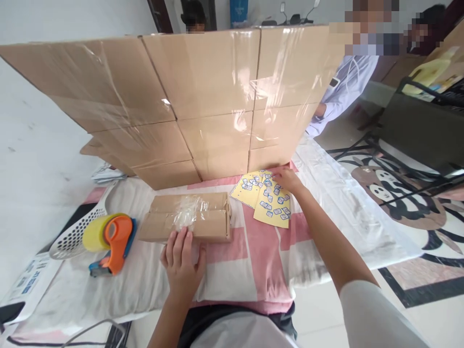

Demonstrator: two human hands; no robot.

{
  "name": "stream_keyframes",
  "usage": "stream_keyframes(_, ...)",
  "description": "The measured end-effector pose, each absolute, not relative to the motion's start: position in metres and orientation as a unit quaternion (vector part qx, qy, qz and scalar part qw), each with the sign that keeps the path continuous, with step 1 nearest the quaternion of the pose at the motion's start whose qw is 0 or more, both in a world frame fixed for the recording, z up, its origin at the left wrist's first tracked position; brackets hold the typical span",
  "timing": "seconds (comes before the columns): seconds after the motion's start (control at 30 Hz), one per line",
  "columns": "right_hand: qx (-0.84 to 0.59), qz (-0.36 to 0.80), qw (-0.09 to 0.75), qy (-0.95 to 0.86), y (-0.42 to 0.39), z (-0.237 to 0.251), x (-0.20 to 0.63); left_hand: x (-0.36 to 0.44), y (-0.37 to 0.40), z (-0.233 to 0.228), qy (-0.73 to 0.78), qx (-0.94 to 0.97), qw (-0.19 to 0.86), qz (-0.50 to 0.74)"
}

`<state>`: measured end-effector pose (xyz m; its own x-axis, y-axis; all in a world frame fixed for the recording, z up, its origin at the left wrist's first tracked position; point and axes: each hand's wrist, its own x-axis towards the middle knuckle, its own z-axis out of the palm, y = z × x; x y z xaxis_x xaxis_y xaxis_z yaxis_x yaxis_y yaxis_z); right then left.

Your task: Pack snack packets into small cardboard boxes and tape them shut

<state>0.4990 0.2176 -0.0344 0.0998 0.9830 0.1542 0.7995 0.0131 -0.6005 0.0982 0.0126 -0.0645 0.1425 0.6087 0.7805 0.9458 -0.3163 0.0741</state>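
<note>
Right at the middle of the cloth-covered table [232,270] lies one small cardboard parcel [186,223], flat and brown, its top wrapped with a crinkled patch of clear tape. The left hand [182,263] rests palm down at the parcel's near edge, fingers together and pointing away, their tips touching the box. To the right of the parcel lie two yellow sticker sheets [266,198], overlapping and dotted with small blue-and-white labels; the right hand [287,179] reaches to their far right corner, fingertips bunched on the sheet, though whether they pinch a label cannot be told. Left of the parcel sits one orange tape dispenser [114,244] with a yellow roll, beside a white perforated basket [78,231]. Behind everything stands a wall of stacked cardboard cartons [203,96], glossy with tape. At the far right, another person's light-blue sleeve [342,92] shows.
</note>
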Motion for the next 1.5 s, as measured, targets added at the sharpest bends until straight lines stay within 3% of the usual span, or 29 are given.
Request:
stream_keyframes(0.27, -0.683, 0.188, 0.391, -0.588, 0.205, -0.029, 0.496, 0.091, 0.017, -0.076, -0.527, -0.722, 0.25, -0.372)
stream_keyframes(0.43, -0.445, 0.435, 0.444, -0.645, 0.159, -0.014, 0.431, 0.089, 0.02, -0.084, -0.548, -0.711, 0.239, -0.37)
stream_keyframes(0.6, -0.33, 0.56, 0.373, -0.662, 0.127, -0.026, 0.377, 0.087, 0.019, -0.087, -0.57, -0.703, 0.215, -0.367)
stream_keyframes(1.2, -0.341, 0.577, 0.419, -0.612, 0.111, -0.05, 0.345, 0.091, 0.019, -0.079, -0.56, -0.72, 0.229, -0.339)
stream_keyframes(1.5, -0.382, 0.513, 0.41, -0.65, 0.115, -0.059, 0.347, 0.097, 0.029, -0.077, -0.509, -0.718, 0.235, -0.413)
